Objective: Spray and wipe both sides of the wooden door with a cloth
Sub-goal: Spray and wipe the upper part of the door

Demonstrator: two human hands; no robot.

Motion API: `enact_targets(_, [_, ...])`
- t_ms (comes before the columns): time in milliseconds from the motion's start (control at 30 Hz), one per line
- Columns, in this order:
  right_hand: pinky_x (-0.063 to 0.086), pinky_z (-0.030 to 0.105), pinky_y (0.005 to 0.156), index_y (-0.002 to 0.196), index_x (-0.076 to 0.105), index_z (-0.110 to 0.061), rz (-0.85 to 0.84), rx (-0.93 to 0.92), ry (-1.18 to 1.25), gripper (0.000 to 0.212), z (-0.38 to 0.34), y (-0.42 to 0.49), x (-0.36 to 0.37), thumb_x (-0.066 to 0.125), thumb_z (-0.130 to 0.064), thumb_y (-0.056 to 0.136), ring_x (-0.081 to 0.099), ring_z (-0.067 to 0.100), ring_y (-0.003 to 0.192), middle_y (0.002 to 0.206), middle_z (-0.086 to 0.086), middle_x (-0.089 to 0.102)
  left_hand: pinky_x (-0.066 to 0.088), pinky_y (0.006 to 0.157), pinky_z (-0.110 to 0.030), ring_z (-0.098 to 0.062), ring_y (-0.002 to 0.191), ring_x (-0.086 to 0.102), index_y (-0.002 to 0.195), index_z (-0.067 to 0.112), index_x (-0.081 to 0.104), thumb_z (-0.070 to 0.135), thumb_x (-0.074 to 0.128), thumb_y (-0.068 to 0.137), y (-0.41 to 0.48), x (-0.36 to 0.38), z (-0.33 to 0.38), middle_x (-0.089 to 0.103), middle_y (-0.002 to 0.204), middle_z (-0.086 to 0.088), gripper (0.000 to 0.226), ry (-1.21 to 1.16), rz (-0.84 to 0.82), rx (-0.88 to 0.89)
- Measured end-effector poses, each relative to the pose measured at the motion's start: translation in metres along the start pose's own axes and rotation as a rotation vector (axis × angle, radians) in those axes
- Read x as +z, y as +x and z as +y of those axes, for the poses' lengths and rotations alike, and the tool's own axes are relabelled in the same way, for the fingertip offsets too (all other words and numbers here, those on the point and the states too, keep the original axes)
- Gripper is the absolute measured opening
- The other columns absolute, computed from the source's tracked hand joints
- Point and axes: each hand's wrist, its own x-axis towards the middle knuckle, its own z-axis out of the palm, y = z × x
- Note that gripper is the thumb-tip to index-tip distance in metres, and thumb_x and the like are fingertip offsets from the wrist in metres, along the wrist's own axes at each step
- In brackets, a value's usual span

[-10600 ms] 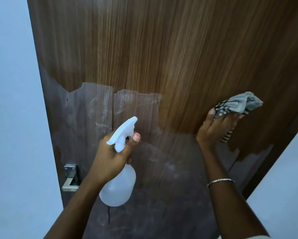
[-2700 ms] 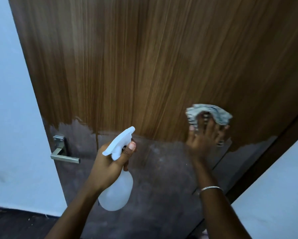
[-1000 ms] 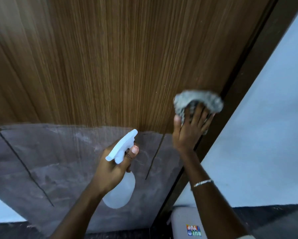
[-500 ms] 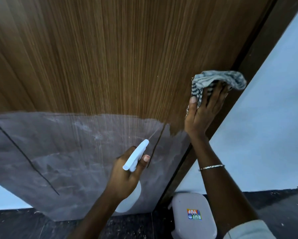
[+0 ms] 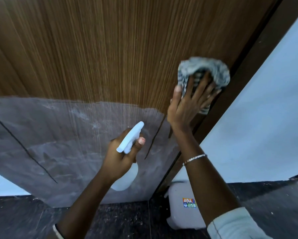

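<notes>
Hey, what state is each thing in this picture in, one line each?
Door: brown above, grey and smeared below.
Cloth: bunched, pressed against the door.
Right hand: fingers spread on the cloth.
Bottle: held, nozzle toward the door.
Left hand: grips the bottle.
White container: on the floor.

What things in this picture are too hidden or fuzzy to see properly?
- Head view: the spray bottle body sits behind the left hand, so its fill level is unclear.
- The cloth under the right hand is motion-blurred; its pattern is smeared.
- The door top is cut off by the frame edge; its far side is unseen.
- The white container on the floor is partly covered by the right forearm.
</notes>
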Motion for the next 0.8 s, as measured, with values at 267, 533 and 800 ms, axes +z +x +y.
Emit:
enact_targets(267, [0.036, 0.074, 0.106, 0.129, 0.051, -0.02, -0.333, 0.009, -0.044, 0.038, 0.005, -0.116, 0.003, 0.029, -0.044, 0.11, 0.042, 0.042, 0.126, 0.139, 0.02, 0.046, 0.05, 0.049, -0.038, -0.023, 0.048, 0.06, 0.091, 0.009, 0.063, 0.027, 0.058, 0.1, 0.008, -0.009, -0.011, 0.057, 0.056, -0.007, 0.021, -0.034, 0.027, -0.017])
enact_targets(533, [0.005, 0.067, 0.123, 0.14, 0.051, -0.027, -0.182, -0.129, 0.04, 0.044, -0.036, -0.059, 0.011, 0.03, -0.05, 0.108, 0.032, 0.041, 0.142, 0.15, 0.013, 0.039, 0.052, 0.055, -0.038, -0.019, 0.046, 0.061, 0.094, 0.007, 0.066, 0.032, 0.056, 0.099, 0.007, -0.02, -0.009, 0.058, 0.049, -0.005, 0.028, 0.003, -0.002, -0.029])
enact_targets(800, [0.024, 0.074, 0.115, 0.14, 0.049, -0.024, -0.154, -0.064, -0.065, 0.042, -0.014, -0.094, 0.023, 0.033, -0.047, 0.11, 0.035, 0.043, 0.139, 0.15, 0.016, 0.042, 0.052, 0.054, -0.04, -0.02, 0.046, 0.061, 0.097, 0.011, 0.069, 0.028, 0.057, 0.099, 0.016, -0.013, -0.018, 0.062, 0.054, -0.008, 0.022, -0.042, -0.008, -0.009])
